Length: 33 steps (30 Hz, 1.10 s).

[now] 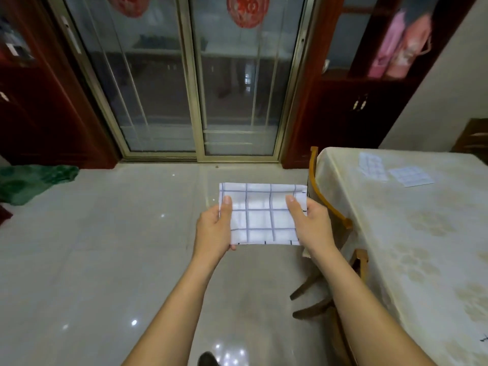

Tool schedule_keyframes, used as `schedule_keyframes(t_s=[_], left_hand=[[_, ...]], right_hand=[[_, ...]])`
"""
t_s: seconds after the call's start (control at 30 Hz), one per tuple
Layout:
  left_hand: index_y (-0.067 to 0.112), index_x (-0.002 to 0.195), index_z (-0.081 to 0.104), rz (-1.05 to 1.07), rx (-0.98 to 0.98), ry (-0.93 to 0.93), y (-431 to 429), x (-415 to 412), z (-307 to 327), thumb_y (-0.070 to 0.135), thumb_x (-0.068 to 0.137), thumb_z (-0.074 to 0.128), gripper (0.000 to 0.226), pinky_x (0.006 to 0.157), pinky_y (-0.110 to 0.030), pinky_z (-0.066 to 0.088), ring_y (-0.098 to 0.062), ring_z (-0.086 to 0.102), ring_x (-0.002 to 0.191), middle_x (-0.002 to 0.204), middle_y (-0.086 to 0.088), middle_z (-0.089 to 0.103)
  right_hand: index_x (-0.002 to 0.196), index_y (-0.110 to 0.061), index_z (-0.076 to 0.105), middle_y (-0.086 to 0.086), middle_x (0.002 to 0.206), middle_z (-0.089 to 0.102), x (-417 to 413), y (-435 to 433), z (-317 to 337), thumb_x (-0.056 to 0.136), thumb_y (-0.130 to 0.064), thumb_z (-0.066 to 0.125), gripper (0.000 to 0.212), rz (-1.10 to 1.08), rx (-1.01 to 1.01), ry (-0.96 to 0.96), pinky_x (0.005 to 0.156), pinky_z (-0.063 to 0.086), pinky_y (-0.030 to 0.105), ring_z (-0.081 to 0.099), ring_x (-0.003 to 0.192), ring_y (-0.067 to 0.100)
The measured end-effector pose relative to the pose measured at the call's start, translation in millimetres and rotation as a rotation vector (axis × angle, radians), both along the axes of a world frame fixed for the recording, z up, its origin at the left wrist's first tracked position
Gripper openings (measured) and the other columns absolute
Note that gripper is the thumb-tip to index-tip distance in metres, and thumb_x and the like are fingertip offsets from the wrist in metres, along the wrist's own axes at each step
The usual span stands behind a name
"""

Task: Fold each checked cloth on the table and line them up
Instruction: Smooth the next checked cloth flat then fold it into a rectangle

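Item, checked cloth [261, 215], folded, held in mid-air beside the table [396, 233]: I pinch it with left hand [214, 231] and right hand [311, 220]; next, probably lay it beside two folded cloths [390, 169].

No legible text or numbers
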<state>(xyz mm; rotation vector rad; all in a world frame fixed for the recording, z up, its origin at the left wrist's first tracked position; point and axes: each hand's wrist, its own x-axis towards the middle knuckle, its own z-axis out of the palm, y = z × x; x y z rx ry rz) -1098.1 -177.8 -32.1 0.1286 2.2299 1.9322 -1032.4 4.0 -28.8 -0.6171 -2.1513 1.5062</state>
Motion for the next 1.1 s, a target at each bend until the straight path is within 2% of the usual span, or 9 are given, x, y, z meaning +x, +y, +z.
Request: schedule_keyframes(t_s=[0.1, 0.17, 0.3, 0.4, 0.57, 0.7, 0.8, 0.93, 1.1], left_hand=[[0.012, 0.085, 0.067, -0.053, 0.049, -0.040, -3.5, -39.0, 0.9, 0.043, 0.100, 0.058, 0.035, 0.040, -0.024, 0.044, -0.011, 0.061, 0.049, 0.061, -0.001, 0.064], [0.013, 0.089, 0.070, -0.077, 0.043, -0.053, -3.1, -58.1, -1.0, 0.038, 0.098, 0.063, 0.028, 0.040, -0.025, 0.045, -0.010, 0.064, 0.051, 0.064, -0.002, 0.068], [0.014, 0.091, 0.071, -0.143, 0.017, -0.067, 6.4, -93.7, -5.8, 0.034, 0.098, 0.064, 0.022, 0.039, -0.024, 0.044, -0.010, 0.065, 0.050, 0.066, -0.003, 0.069], [0.012, 0.092, 0.071, -0.173, 0.001, -0.064, 18.5, -126.9, -7.1, 0.034, 0.098, 0.063, 0.024, 0.039, -0.025, 0.045, -0.013, 0.066, 0.051, 0.067, -0.006, 0.070], [0.013, 0.090, 0.070, -0.200, -0.039, -0.042, 42.1, -186.3, -6.1, 0.033, 0.098, 0.063, 0.023, 0.038, -0.026, 0.045, -0.016, 0.065, 0.049, 0.066, -0.008, 0.070], [0.008, 0.082, 0.068, -0.186, -0.101, 0.004, 85.4, -251.4, 3.9, 0.036, 0.099, 0.062, 0.033, 0.037, -0.026, 0.042, -0.013, 0.060, 0.044, 0.055, -0.001, 0.064], [0.016, 0.077, 0.064, -0.166, -0.113, 0.045, 124.8, -297.4, 28.0, 0.034, 0.099, 0.063, 0.029, 0.035, -0.022, 0.037, -0.005, 0.052, 0.039, 0.050, 0.007, 0.058], [0.017, 0.077, 0.064, -0.163, -0.107, 0.106, 175.2, -350.8, 51.4, 0.034, 0.099, 0.062, 0.028, 0.036, -0.021, 0.035, -0.006, 0.050, 0.040, 0.048, 0.008, 0.056], [0.018, 0.079, 0.065, -0.210, -0.103, 0.106, 247.7, -386.0, 49.3, 0.035, 0.099, 0.062, 0.027, 0.036, -0.023, 0.036, -0.008, 0.053, 0.042, 0.051, 0.006, 0.058]], right_hand=[[0.082, -0.013, 0.068, -0.001, 0.076, 0.071, -36.0, -12.1, -1.1, 0.099, -0.035, 0.056, 0.030, -0.061, -0.009, 0.006, 0.067, 0.052, 0.030, 0.066, 0.072, 0.007], [0.074, -0.014, 0.065, -0.005, 0.067, 0.067, -49.0, -18.4, -8.1, 0.099, -0.031, 0.057, 0.032, -0.075, 0.001, -0.006, 0.059, 0.046, 0.022, 0.061, 0.064, 0.001], [0.073, -0.015, 0.066, -0.004, 0.069, 0.070, -72.3, -8.4, -16.4, 0.099, -0.029, 0.058, 0.030, -0.112, -0.026, -0.012, 0.057, 0.047, 0.019, 0.063, 0.065, 0.003], [0.076, -0.019, 0.068, -0.012, 0.071, 0.072, -98.6, 3.5, -13.8, 0.099, -0.028, 0.057, 0.027, -0.064, -0.065, -0.029, 0.058, 0.047, 0.014, 0.064, 0.066, -0.003], [0.081, -0.018, 0.070, -0.010, 0.074, 0.073, -156.7, 25.0, -22.9, 0.099, -0.026, 0.057, 0.023, -0.089, -0.118, 0.005, 0.061, 0.047, 0.014, 0.065, 0.071, -0.003], [0.098, -0.017, 0.070, -0.003, 0.088, 0.074, -220.2, 51.7, -30.7, 0.100, -0.032, 0.056, 0.021, -0.135, -0.234, 0.014, 0.062, 0.049, 0.013, 0.069, 0.083, 0.005], [0.092, -0.021, 0.069, -0.005, 0.085, 0.073, -273.7, 87.6, -15.6, 0.099, -0.036, 0.056, 0.020, -0.184, -0.240, 0.051, 0.065, 0.051, 0.016, 0.068, 0.082, 0.004], [0.083, -0.020, 0.066, -0.003, 0.081, 0.072, -334.9, 142.3, 3.5, 0.098, -0.035, 0.057, 0.023, -0.221, -0.192, 0.114, 0.067, 0.054, 0.025, 0.068, 0.078, 0.006], [0.088, -0.023, 0.067, -0.006, 0.082, 0.071, -359.9, 201.0, 1.5, 0.098, -0.035, 0.056, 0.019, -0.307, -0.195, 0.159, 0.060, 0.048, 0.012, 0.067, 0.076, 0.002]])
